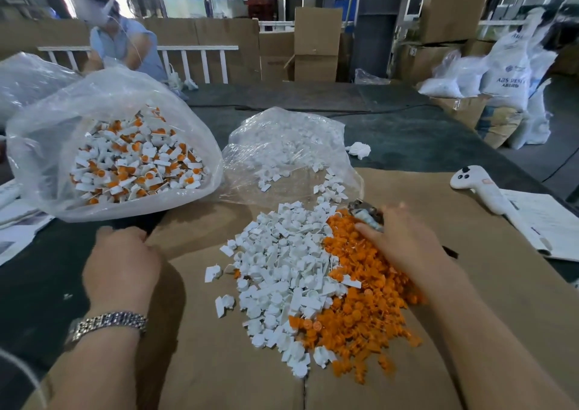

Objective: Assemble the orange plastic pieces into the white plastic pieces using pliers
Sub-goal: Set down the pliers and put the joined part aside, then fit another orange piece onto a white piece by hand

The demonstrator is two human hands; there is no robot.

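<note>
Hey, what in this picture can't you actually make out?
Head view only:
- Pliers: mostly hidden under the right hand; jaws blurred.
- Left hand: fingertips curl out of sight over the cardboard edge.
- Sack lettering: blurred and too small to read.
- Papers: cut off by the right edge.

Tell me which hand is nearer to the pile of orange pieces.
Right. The right hand is over the orange pieces; the left hand is beyond the white pieces.
</note>
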